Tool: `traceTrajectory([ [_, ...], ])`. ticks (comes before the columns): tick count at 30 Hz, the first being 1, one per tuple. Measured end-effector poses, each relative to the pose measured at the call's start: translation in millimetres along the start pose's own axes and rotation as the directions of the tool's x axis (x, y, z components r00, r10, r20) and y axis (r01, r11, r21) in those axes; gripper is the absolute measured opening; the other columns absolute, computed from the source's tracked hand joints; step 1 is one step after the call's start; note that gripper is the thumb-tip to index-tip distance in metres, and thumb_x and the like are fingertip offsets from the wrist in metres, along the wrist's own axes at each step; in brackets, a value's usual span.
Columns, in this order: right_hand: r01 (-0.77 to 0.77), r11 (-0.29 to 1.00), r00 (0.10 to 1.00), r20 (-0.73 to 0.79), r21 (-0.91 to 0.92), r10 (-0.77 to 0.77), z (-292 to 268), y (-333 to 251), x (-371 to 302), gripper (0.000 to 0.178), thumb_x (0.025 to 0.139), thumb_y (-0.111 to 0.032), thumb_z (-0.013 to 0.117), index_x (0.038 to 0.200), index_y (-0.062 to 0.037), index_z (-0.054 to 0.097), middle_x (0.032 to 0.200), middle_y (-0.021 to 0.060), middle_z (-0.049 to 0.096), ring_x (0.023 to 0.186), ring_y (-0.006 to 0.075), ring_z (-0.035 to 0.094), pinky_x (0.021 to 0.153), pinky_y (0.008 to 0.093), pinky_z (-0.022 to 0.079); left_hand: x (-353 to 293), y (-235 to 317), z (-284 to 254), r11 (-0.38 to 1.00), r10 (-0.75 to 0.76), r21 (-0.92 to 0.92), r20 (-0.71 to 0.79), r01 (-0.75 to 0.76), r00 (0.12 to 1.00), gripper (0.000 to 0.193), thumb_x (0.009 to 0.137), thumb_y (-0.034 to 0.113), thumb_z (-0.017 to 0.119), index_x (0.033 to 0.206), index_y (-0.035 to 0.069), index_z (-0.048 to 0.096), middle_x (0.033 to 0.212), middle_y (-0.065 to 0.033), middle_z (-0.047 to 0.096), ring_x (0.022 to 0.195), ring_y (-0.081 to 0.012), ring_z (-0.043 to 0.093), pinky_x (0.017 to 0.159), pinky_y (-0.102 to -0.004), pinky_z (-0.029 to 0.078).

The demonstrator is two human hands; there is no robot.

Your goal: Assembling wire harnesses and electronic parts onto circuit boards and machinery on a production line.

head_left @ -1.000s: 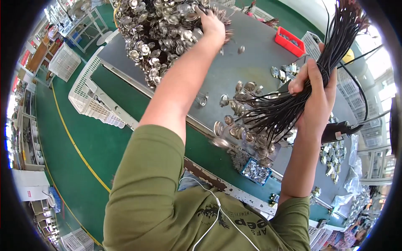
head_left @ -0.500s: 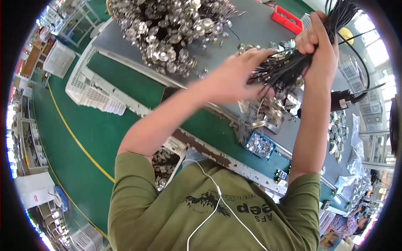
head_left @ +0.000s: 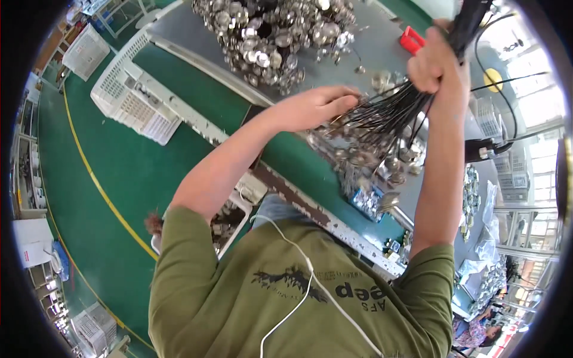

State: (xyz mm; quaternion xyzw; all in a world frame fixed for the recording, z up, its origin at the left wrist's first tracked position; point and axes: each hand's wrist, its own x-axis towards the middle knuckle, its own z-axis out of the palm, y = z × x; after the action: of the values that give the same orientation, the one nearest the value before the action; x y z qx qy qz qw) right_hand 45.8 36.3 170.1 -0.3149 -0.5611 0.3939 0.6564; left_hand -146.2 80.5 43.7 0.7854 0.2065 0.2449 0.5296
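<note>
Up at the right, my right hand [head_left: 434,62] is closed around a thick bundle of black wires [head_left: 397,107]. The wires fan out below the fist, and shiny round metal pieces [head_left: 394,170] dangle from their lower ends, some smeared by motion. My left hand [head_left: 322,107] is at the left edge of the fan, thumb and fingers pinched where a black wire meets the fingertips. What else may be between those fingertips is hidden. Beyond my left hand, a large heap of similar round metal pieces [head_left: 274,45] lies on the grey table [head_left: 206,45].
A blue box [head_left: 369,206] of small metal parts is at the table's near edge, below the bundle. A red bin [head_left: 412,40] stands at the back. Right of my forearm is a black tool [head_left: 479,150] with a cable. White crates [head_left: 143,119] stand on the green floor to the left.
My left hand has moved left and a little down, from spread fingers among the wires to a pinch at their edge. The bundle hangs lower and fans wider, still in my right hand.
</note>
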Motion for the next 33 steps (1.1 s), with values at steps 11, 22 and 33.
traceTrajectory([
  [11,-0.294,0.907,0.911,0.198,-0.301,0.361,55.7,22.5,-54.5,0.056,0.082,-0.002,0.074,0.127,-0.0013,0.041,0.078,0.0085,0.063,0.070,0.0173,0.064,0.064,0.0308,0.050,18.0,130.9,-46.5,0.504,0.334,-0.737,-0.315,-0.451,0.888,0.052,0.093,0.027,0.068,0.133,0.004,0.043,0.068,0.0011,0.046,0.054,-0.0082,0.046,0.051,-0.0277,0.042],
  [22,-0.197,0.812,0.956,0.076,-0.550,0.283,46.9,82.4,-63.7,0.034,0.083,-0.008,0.071,0.113,0.0004,0.058,0.095,0.0055,0.067,0.084,0.0118,0.063,0.077,0.0283,0.051,39.9,134.2,-54.6,0.720,0.335,-0.383,-0.538,-0.578,0.774,0.020,0.098,0.021,0.060,0.103,0.003,0.052,0.057,0.0006,0.050,0.044,-0.0085,0.048,0.041,-0.0257,0.038],
  [33,-0.072,0.997,0.986,-0.148,0.012,0.073,36.0,11.0,-27.3,0.011,0.093,-0.006,0.055,0.102,-0.0026,0.059,0.052,-0.0062,0.028,0.040,0.0091,0.029,0.044,0.0276,0.026,61.3,105.0,-64.2,0.616,0.764,0.493,-0.182,-0.614,0.619,0.071,0.086,0.059,0.064,0.129,0.004,0.058,0.114,-0.0169,0.066,0.109,-0.0293,0.062,0.094,-0.0375,0.048],
])
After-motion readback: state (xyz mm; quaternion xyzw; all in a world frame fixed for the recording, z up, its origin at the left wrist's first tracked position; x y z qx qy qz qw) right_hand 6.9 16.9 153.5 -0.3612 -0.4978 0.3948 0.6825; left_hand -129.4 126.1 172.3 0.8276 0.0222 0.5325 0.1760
